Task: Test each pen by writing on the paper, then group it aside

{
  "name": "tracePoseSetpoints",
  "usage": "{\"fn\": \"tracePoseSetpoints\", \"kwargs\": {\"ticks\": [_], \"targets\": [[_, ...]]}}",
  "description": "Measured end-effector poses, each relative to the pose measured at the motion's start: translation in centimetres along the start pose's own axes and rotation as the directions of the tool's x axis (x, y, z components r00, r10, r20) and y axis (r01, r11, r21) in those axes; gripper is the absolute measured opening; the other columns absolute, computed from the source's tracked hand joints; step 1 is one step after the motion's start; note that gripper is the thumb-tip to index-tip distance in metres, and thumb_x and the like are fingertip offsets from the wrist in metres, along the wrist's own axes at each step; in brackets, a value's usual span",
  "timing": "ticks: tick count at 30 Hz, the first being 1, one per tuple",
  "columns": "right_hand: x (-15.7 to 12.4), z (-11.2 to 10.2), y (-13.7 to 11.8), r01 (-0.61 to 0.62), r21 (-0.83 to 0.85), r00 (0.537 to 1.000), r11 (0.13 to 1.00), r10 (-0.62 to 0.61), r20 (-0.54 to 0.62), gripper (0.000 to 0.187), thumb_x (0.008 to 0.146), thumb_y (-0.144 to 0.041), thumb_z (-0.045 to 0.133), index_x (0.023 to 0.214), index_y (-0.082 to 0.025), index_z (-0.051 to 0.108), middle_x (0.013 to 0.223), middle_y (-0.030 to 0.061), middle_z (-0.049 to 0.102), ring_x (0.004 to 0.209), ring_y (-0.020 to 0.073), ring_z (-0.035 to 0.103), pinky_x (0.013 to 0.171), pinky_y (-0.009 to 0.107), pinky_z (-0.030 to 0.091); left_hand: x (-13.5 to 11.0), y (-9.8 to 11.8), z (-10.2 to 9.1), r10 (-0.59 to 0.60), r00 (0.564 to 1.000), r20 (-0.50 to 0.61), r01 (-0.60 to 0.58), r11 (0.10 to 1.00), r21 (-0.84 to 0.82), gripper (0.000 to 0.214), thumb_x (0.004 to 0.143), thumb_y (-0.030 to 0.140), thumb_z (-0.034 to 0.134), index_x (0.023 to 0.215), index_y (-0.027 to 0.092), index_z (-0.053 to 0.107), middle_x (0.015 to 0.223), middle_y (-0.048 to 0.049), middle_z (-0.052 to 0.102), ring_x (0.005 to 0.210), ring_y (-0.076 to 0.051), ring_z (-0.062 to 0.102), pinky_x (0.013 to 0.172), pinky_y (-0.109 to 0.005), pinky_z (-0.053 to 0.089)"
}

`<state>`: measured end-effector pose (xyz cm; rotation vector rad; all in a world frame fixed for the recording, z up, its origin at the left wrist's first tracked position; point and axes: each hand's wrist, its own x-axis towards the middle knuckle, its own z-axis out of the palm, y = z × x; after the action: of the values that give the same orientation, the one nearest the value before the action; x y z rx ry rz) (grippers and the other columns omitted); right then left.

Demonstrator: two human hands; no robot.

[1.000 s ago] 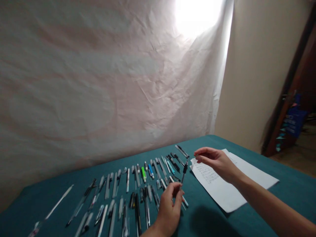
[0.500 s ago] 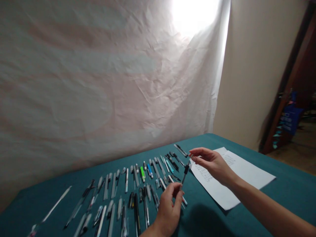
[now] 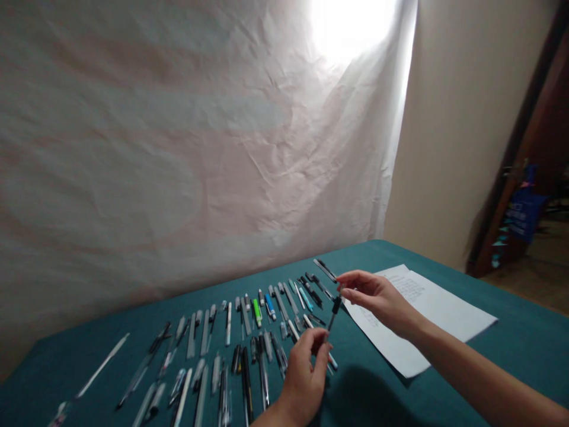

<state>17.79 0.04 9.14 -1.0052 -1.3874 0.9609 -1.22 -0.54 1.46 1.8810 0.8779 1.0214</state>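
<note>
Over table (image 3: 75,356), two hands (image 3: 306,370) (image 3: 377,296), one pen (image 3: 336,306)

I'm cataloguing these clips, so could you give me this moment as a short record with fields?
Left hand: holds a pen by its lower part
Right hand: fingertips at the pen's upper end; contact unclear
Pen: tilted, dark grip upward
Table: dark green, many pens lying in rough rows
Brightest pens: one green, one blue
Paper: written sheets behind the right hand
</note>
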Motion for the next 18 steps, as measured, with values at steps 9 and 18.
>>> {"fn": "tracePoseSetpoints", "kwargs": {"ticks": [9,18], "targets": [[-0.09,-0.25,-0.21,0.000,0.006,0.999,1.000,-0.001,0.052,0.026,0.073,-0.032,0.065,0.094,-0.018,0.061,0.076,0.0002,0.057,0.068,0.0096,0.048,0.059,0.023,0.039,-0.01,-0.01,-0.01,-0.013,1.000,-0.002,0.013,1.000,-0.018,0.020,0.086,0.029,0.044,0.096,0.017,0.056,0.088,-0.0059,0.060,0.079,-0.016,0.056,0.073,-0.026,0.043],[-0.04,-0.28,0.09,-0.028,0.039,0.998,0.999,0.026,0.058,0.029,0.070,-0.034,0.067,0.094,-0.019,0.062,0.078,0.0008,0.057,0.069,0.0111,0.051,0.058,0.024,0.042,-0.09,0.25,-0.02,0.000,1.000,0.018,0.001,0.999,-0.044,0.021,0.087,0.030,0.042,0.096,0.017,0.055,0.087,-0.0051,0.058,0.076,-0.016,0.056,0.071,-0.026,0.044]]}}
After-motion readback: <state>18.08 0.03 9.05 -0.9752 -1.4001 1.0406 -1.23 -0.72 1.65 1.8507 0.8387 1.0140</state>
